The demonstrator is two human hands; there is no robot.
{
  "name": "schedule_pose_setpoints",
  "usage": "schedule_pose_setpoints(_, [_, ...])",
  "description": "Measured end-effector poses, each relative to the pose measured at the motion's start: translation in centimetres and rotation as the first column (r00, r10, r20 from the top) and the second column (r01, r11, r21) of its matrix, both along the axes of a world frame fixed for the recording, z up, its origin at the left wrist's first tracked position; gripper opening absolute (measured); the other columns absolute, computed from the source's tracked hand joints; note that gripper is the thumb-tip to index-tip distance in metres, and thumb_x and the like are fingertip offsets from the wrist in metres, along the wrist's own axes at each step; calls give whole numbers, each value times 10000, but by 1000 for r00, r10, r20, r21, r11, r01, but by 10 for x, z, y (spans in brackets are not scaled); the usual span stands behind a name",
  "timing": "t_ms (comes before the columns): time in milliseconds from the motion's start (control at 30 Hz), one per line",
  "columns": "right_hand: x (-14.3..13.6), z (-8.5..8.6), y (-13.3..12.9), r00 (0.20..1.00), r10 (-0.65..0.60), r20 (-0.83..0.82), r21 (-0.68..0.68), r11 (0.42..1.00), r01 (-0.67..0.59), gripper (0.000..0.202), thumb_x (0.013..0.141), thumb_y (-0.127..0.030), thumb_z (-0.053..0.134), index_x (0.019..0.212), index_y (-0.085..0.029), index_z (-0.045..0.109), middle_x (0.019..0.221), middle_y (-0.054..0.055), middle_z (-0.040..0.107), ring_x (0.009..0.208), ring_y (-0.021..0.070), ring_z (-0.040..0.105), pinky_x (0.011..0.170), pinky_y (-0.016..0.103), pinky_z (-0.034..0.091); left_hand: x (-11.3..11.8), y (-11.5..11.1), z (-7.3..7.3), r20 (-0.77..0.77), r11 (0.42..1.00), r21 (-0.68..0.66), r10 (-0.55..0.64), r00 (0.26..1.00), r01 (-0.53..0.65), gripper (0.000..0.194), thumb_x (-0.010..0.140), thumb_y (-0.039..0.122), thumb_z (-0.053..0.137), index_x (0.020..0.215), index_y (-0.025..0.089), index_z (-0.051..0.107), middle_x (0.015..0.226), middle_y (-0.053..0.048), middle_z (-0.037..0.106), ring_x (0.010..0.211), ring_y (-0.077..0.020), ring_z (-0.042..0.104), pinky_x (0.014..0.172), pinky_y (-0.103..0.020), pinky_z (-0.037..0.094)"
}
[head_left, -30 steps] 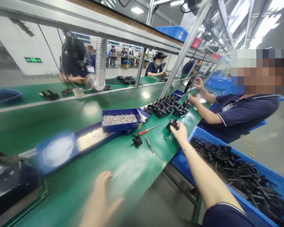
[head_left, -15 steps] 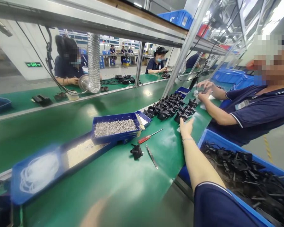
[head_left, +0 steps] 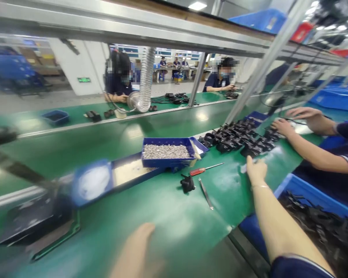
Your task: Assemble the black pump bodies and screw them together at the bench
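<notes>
My right hand reaches over the bench beside the near end of a cluster of black plastic assemblies. Its fingers are partly spread, and I see nothing gripped in them. A pale patch shows by the fingertips; whether it is a part or glare I cannot make out. Low in the picture my left hand is smeared by motion above the green bench top. Between the hands lie a single black assembly, a red-handled screwdriver and metal tweezers.
A blue tray of small metal pins or screws rests over a long blue bin. Black parts fill a blue crate at right. A co-worker's hands work beyond the cluster. A dark device stands at left.
The view has swung left, so the bench things sit farther right. More of my left hand shows. My right hand stays by the cluster, slightly apart from the nearest assembly.
</notes>
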State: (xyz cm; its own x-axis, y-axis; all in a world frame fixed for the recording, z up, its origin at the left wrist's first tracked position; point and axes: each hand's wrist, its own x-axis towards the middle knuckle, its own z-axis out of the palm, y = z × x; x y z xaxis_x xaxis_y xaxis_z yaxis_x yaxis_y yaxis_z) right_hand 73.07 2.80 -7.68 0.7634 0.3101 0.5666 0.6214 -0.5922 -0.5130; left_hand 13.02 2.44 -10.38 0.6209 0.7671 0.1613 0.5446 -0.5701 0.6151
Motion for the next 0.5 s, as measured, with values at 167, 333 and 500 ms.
schedule_pose_setpoints(167, [-51, 23, -7, 987, 156, 37, 8, 988, -157, 313, 935, -396, 582, 1076, -125, 648, 1046, 136, 656, 946, 253, 638, 817, 455, 540, -1, 1, 35, 20, 990, -80, -111, 994, 112, 628, 777, 361, 732, 1341, 228, 491, 1359, -152, 577, 1215, -330, 595, 1003, -480, 536])
schedule_pose_setpoints(333, [-142, 51, 1, 856, 467, 223, 6, 877, -480, 362, 906, -414, 507, 1032, -126, 685, 1046, 247, 656, 1068, 361, 590, 914, 536, 484, 2, 1, 60, -17, 981, -108, -165, 986, 163, 582, 787, 346, 730, 1303, 198, 504, 1311, -161, 582, 1194, -338, 581, 996, -514, 520])
schedule_pose_setpoints(500, [-255, 61, 4, 475, 843, 254, -212, 528, -823, 243, 904, -227, 545, 1116, -233, 665, 1171, 126, 655, 1116, 275, 614, 1016, 500, 491, 0, -5, 59, -48, 979, -21, -202, 978, 201, 505, 831, 327, 692, 1279, 179, 511, 1283, -166, 584, 1164, -332, 587, 971, -511, 528])
